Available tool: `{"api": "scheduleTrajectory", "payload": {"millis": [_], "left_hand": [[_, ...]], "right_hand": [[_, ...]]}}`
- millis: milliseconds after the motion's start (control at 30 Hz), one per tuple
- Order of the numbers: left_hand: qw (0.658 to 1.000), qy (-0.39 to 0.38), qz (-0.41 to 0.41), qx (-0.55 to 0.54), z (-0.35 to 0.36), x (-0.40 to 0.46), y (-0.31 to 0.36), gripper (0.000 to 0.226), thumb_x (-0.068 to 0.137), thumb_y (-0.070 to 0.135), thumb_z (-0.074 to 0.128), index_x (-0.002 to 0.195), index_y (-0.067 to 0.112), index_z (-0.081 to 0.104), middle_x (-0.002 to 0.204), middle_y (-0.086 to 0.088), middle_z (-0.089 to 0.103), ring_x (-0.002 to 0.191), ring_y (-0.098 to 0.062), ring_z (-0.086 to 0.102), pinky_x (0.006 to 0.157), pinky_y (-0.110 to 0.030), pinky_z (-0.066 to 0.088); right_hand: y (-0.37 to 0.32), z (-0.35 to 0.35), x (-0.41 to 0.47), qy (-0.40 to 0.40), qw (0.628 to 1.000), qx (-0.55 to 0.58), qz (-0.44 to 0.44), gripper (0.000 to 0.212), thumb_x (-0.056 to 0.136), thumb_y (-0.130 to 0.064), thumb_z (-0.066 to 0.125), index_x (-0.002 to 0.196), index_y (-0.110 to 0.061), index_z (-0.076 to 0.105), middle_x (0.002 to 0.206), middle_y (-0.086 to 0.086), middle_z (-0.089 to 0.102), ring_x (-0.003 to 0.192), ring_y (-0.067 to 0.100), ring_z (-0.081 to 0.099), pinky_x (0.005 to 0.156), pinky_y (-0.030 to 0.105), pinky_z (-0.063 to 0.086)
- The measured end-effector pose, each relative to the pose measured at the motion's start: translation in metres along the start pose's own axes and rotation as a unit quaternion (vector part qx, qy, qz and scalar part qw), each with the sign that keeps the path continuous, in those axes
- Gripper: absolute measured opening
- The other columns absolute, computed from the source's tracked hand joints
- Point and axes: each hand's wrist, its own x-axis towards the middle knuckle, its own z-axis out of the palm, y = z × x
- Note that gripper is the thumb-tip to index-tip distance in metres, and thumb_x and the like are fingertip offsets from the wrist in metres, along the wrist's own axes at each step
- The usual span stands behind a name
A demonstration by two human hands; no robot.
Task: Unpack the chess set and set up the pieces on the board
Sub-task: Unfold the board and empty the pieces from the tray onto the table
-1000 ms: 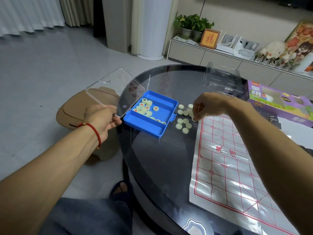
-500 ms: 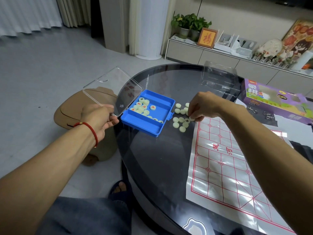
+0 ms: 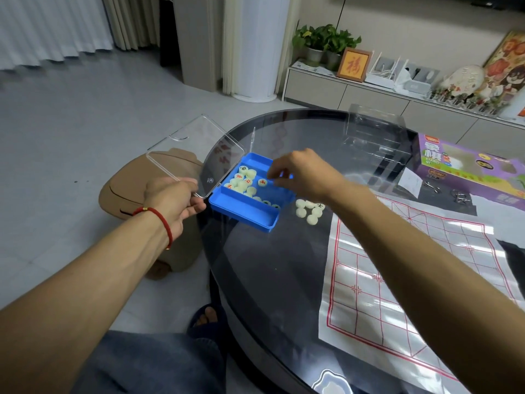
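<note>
Two hands: left hand [image 3: 173, 199] grips lid [image 3: 196, 155] edge; right hand [image 3: 301, 173] over tray [image 3: 244, 211].

A single head-worn, wide-angle view looks forward and down from above the seated person's lap, facing the round glass bench [image 3: 284, 265]. Both forearms run in from the bottom edge toward the middle; the left hand [image 3: 173, 201] lies at about 9 o'clock of centre and the right hand [image 3: 301, 174] just above centre. The blue case [image 3: 250, 211] sits near mid-frame, the paper board [image 3: 412, 280] toward 4 o'clock. The floor fills the 10 o'clock side and a low cabinet [image 3: 369, 95] crosses at 1 o'clock. Straight edges bow near the borders. There is no second view.
</note>
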Motion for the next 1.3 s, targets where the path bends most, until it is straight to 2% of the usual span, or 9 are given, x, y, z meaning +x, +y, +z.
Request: {"api": "scheduleTrajectory", "payload": {"millis": [100,200,300,367,467,667,1000,1167,1300], "left_hand": [[1.0,0.0,-0.001,-0.006,0.001,-0.002,0.0,0.011,0.095,0.002,0.055,0.101,0.006,0.064,0.08,-0.011,0.058,0.06,-0.015,0.056,0.05,-0.026,0.055],[1.0,-0.003,0.002,-0.013,0.001,-0.004,0.0,0.011,0.095,0.0,0.055,0.099,0.005,0.064,0.079,-0.012,0.057,0.059,-0.016,0.055,0.049,-0.024,0.056],[1.0,-0.006,0.002,-0.016,-0.001,-0.002,-0.001,0.011,0.094,-0.001,0.055,0.092,0.005,0.064,0.078,-0.012,0.057,0.058,-0.016,0.054,0.046,-0.023,0.055],[1.0,-0.009,0.001,-0.013,-0.001,-0.002,-0.001,0.015,0.094,-0.001,0.054,0.086,0.008,0.062,0.08,-0.012,0.056,0.059,-0.016,0.054,0.045,-0.022,0.055],[1.0,-0.015,0.002,-0.015,0.001,-0.002,0.0,0.018,0.095,-0.002,0.053,0.084,0.009,0.061,0.078,-0.012,0.055,0.057,-0.016,0.052,0.045,-0.022,0.055],[1.0,-0.007,-0.001,-0.009,0.001,-0.001,-0.001,0.013,0.095,0.0,0.054,0.089,0.007,0.064,0.078,-0.012,0.058,0.056,-0.015,0.054,0.048,-0.024,0.054],[1.0,-0.007,-0.002,-0.008,0.001,0.0,-0.002,0.013,0.095,0.0,0.054,0.091,0.008,0.064,0.079,-0.012,0.059,0.058,-0.015,0.055,0.052,-0.026,0.054],[1.0,-0.006,-0.001,-0.004,0.002,0.0,-0.002,0.015,0.095,0.001,0.055,0.087,0.01,0.064,0.08,-0.012,0.059,0.059,-0.016,0.056,0.054,-0.027,0.054],[1.0,-0.005,-0.002,-0.001,0.001,0.002,-0.003,0.012,0.094,0.001,0.056,0.092,0.008,0.065,0.081,-0.012,0.06,0.059,-0.016,0.057,0.053,-0.026,0.054]], "right_hand": [[-0.019,0.022,0.019,-0.042,0.999,-0.018,-0.009,0.034,0.098,-0.017,0.058,0.129,-0.027,0.065,0.126,0.002,0.061,0.109,0.023,0.06,0.089,0.038,0.052],[-0.023,0.033,0.026,-0.05,0.997,-0.054,-0.008,0.046,0.096,-0.007,0.055,0.138,-0.026,0.059,0.131,0.005,0.054,0.115,0.026,0.057,0.092,0.044,0.052],[-0.018,0.03,0.021,-0.046,0.996,-0.071,-0.016,0.044,0.094,-0.005,0.057,0.132,-0.026,0.064,0.125,0.005,0.058,0.111,0.025,0.057,0.087,0.038,0.051],[-0.012,0.022,0.015,-0.055,0.995,-0.081,-0.016,0.032,0.095,-0.009,0.058,0.122,-0.022,0.07,0.118,0.005,0.064,0.106,0.025,0.059,0.083,0.034,0.047],[-0.007,0.012,0.009,-0.059,0.996,-0.069,-0.018,0.018,0.094,-0.02,0.066,0.11,-0.015,0.073,0.106,0.005,0.069,0.098,0.025,0.061,0.079,0.035,0.049],[-0.009,0.013,0.01,-0.051,0.997,-0.058,-0.006,0.026,0.092,-0.022,0.071,0.117,-0.019,0.07,0.112,0.005,0.066,0.098,0.023,0.06,0.077,0.032,0.048],[-0.007,0.016,0.007,-0.067,0.997,-0.034,-0.029,0.026,0.091,-0.021,0.071,0.117,-0.022,0.07,0.108,0.0,0.059,0.094,0.017,0.056,0.079,0.031,0.049],[-0.005,0.011,0.009,-0.088,0.995,-0.038,-0.026,0.022,0.092,-0.025,0.071,0.114,-0.024,0.07,0.105,-0.005,0.044,0.092,0.014,0.049,0.07,0.019,0.036],[-0.005,0.009,0.012,-0.095,0.994,-0.043,-0.03,0.024,0.091,-0.025,0.073,0.115,-0.022,0.071,0.097,-0.005,0.05,0.086,0.015,0.051,0.07,0.023,0.039]]}}
